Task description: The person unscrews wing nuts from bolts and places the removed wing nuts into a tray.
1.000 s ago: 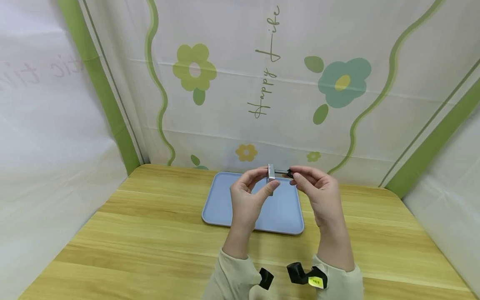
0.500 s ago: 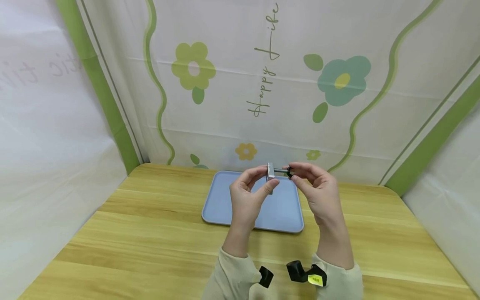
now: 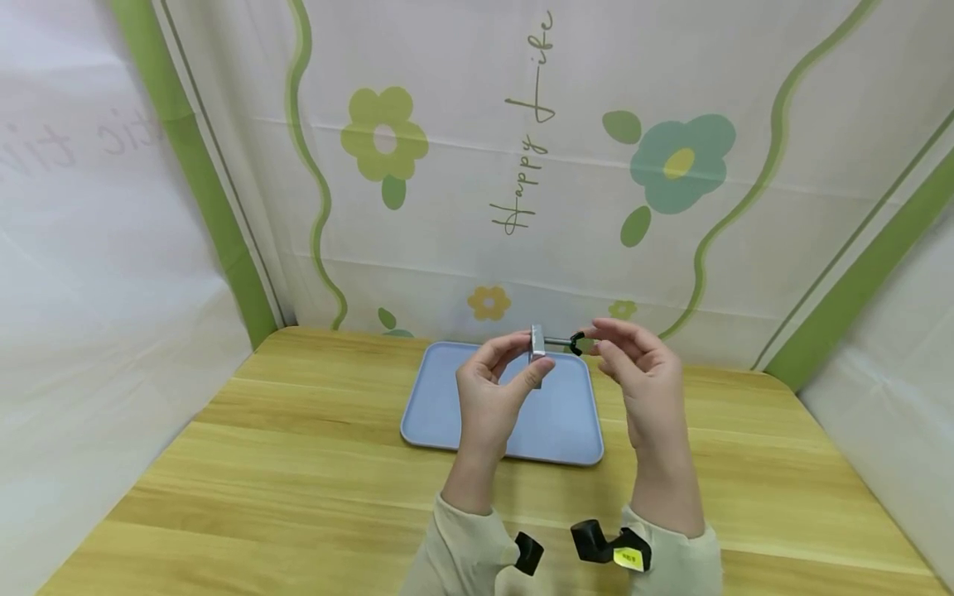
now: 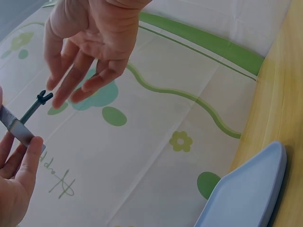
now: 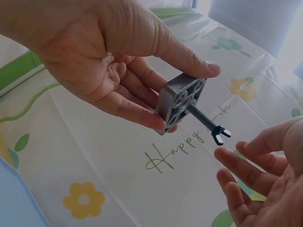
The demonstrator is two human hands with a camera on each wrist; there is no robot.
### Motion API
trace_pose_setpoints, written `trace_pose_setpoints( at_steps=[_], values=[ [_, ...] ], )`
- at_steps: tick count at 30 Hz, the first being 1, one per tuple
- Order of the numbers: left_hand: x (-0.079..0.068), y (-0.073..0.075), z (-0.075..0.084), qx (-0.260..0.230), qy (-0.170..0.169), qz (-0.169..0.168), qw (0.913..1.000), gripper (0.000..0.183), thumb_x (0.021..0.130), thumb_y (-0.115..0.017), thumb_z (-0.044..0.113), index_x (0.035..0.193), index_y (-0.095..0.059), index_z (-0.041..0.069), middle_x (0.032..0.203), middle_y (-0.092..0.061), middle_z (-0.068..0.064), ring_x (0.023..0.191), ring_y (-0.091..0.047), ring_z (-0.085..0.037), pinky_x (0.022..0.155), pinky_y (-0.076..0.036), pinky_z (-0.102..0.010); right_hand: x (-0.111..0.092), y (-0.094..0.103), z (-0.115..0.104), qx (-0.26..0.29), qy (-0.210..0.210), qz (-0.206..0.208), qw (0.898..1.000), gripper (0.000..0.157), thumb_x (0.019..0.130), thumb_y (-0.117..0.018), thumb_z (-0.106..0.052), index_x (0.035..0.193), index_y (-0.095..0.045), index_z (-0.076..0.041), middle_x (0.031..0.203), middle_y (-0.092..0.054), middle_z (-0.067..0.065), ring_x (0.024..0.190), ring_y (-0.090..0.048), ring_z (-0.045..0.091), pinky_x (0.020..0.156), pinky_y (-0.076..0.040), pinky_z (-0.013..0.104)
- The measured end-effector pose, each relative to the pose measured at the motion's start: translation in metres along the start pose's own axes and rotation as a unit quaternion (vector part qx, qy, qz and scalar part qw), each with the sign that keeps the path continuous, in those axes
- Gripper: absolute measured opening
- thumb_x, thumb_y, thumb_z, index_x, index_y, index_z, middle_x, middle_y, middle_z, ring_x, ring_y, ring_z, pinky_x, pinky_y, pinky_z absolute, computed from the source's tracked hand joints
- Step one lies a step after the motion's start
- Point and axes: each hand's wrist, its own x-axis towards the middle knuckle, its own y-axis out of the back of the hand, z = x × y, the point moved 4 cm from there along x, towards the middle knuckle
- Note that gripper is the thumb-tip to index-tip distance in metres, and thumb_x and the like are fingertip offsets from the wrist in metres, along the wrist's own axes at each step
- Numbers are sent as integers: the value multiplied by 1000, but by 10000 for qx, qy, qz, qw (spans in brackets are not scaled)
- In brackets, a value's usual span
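My left hand (image 3: 490, 391) grips a small square grey metal block (image 5: 164, 103) by its edges, thumb on one side and fingers on the other. From the middle of the block's ribbed face sticks a long wing screw (image 5: 202, 117), its black two-winged head (image 5: 220, 134) pointing toward my right hand (image 3: 647, 382). That hand is just off the wing head with loosely bent fingers and nothing between them. The right wrist view shows a small gap between its fingertips (image 5: 222, 153) and the wings. Both hands are raised over the tray.
A light blue rectangular tray (image 3: 440, 414) lies on the wooden table (image 3: 298, 463) beneath the hands. Behind stands a white cloth backdrop (image 3: 447, 232) printed with flowers. Black camera mounts (image 3: 592, 542) sit at both sleeves.
My right hand has let go of the wing screw's head and drawn slightly to the right, its fingers spreading. My left hand and the block have stayed in place.
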Motion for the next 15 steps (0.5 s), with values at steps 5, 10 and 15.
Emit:
trace_pose_setpoints(
  at_steps=[5,10,15],
  values=[
    [0,0,0,4,3,4,10000,35,80,-84,12,110,-70,1,116,-70,-14,112,-66,-16,70,-60,-21,0,5,-3,165,-233,479,9984,11,98,-63,-7,101,-73,-6,72,-71,-2,69,-62,13,61,-49,19],
    [0,0,-1,36,10,6,10000,35,80,-84,12,110,-70,2,117,-70,-13,112,-66,-16,71,-60,-21,-1,2,-4,189,-139,187,9996,12,98,-63,-9,98,-73,-3,66,-69,0,61,-58,14,53,-45,19],
    [0,-1,0,63,-7,-10,10000,34,81,-83,12,110,-70,1,117,-70,-14,112,-66,-16,72,-60,-21,-1,-1,-2,34,-202,-137,9997,18,99,-62,-13,104,-71,2,66,-71,0,58,-54,13,51,-42,18]
  ],
)
